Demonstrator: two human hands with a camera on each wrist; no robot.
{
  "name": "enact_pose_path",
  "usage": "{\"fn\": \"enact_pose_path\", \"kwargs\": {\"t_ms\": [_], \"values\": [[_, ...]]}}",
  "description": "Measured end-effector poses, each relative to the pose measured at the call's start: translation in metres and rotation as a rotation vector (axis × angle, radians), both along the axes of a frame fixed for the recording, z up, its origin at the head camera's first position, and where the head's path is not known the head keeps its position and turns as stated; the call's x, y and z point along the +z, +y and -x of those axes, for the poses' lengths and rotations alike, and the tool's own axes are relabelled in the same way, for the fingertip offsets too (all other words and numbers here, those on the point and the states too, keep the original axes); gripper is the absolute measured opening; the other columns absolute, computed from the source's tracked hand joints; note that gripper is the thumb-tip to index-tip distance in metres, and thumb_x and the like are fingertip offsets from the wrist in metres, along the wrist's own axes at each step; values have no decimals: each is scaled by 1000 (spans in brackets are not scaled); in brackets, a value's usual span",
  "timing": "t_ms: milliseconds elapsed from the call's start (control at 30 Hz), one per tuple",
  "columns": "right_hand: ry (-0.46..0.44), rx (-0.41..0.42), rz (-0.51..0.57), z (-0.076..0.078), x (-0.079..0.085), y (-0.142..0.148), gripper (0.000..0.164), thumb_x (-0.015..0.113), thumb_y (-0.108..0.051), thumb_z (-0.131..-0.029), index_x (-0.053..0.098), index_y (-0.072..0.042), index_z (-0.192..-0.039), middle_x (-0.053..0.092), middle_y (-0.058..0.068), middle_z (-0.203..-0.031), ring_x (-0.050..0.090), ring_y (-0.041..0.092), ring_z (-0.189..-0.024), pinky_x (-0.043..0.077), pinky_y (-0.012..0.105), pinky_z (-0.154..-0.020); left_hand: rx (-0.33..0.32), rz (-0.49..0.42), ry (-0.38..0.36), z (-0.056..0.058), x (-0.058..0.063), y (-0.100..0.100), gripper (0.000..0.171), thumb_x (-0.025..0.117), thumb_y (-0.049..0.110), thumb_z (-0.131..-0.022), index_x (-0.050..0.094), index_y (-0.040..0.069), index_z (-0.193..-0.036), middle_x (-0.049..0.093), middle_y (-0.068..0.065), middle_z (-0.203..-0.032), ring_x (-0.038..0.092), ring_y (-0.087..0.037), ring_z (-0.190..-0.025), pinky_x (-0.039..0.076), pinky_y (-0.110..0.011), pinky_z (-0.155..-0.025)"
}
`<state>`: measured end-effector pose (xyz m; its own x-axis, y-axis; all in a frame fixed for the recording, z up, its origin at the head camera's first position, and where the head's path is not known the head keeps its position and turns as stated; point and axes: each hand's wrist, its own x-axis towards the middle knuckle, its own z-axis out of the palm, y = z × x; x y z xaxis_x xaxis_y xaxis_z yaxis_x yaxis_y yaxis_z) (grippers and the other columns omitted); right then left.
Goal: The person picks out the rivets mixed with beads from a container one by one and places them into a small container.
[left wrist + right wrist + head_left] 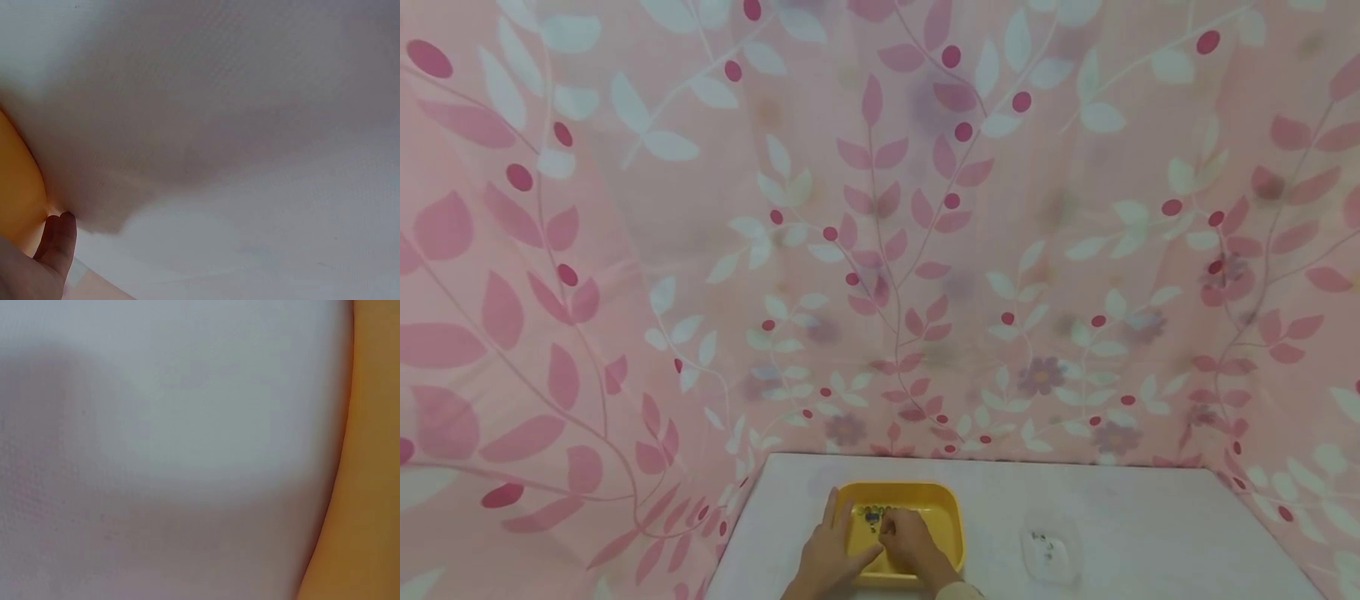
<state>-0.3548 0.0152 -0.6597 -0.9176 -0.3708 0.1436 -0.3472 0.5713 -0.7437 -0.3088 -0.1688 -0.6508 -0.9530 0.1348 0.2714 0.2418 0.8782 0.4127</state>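
A yellow tray [951, 533] stands on the white table, with several small round green and dark pieces, like beads or marbles [874, 510], grouped in its upper left part. My left hand [829, 552] lies over the tray's left side, fingers extended and thumb spread toward the middle. In the left wrist view, the fingers [59, 240] of that hand show beside the yellow wall. Inside the tray, my right hand [912, 537] has its fingers curled, fingertips close to the right of the small pieces. Whether a piece is between those fingertips is hidden. The right wrist view shows no hand.
A clear plastic container [1051, 560] with a few small dark and green pieces sits on the white table [1150, 533], right of the tray. Pink leaf-patterned fabric [880, 250] hangs behind and at both sides of the table.
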Motion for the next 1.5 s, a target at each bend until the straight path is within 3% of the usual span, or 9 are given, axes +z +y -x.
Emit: {"fn": "enact_pose_path", "kwargs": {"t_ms": [233, 500, 800, 1133, 1500], "values": [[4, 12, 40, 2, -1, 0, 14, 75, -4, -79, 66, -9, -70, 57, -10, -64, 47, 0, -59, 42, 21, -53, -1, 15, -11, -1, 3, 0, 94, 68, 66, -80, 45, 2, -145, 23, -28, -159, 62, -35, -83, 48, -41, -51], [-35, 3, 17, -2, -1, 1, 19, 75, -5, -81, 61, -11, -69, 56, -9, -67, 48, 3, -63, 43, 23, -58, 3, 4, -40, -4, 4, 1, 93, 66, 66, -82, 44, 3, -146, 23, -28, -160, 61, -30, -81, 44, -34, -49], [-66, -15, 34, -2, 4, 2, 15, 66, -1, -76, 59, -10, -66, 57, -6, -71, 48, 6, -64, 43, 23, -58, 4, 0, -44, -2, 5, 1, 94, 65, 67, -82, 43, 3, -147, 22, -27, -160, 61, -30, -83, 42, -31, -49], [-112, -87, 72, -1, 3, 4, 10, 67, -6, -81, 66, -11, -73, 67, -3, -86, 57, 10, -78, 52, 31, -71, 6, -16, -39, -1, 4, 4, 94, 66, 67, -81, 44, 3, -147, 23, -26, -160, 63, -38, -89, 48, -40, -53], [-80, -89, 198, 0, 9, 1, 5, 70, -5, -82, 72, -5, -77, 66, -5, -74, 55, 5, -70, 48, 24, -64, 10, -15, -25, -3, 7, 0, 95, 66, 68, -80, 46, 2, -145, 23, -26, -160, 63, -42, -90, 50, -46, -55]]}}
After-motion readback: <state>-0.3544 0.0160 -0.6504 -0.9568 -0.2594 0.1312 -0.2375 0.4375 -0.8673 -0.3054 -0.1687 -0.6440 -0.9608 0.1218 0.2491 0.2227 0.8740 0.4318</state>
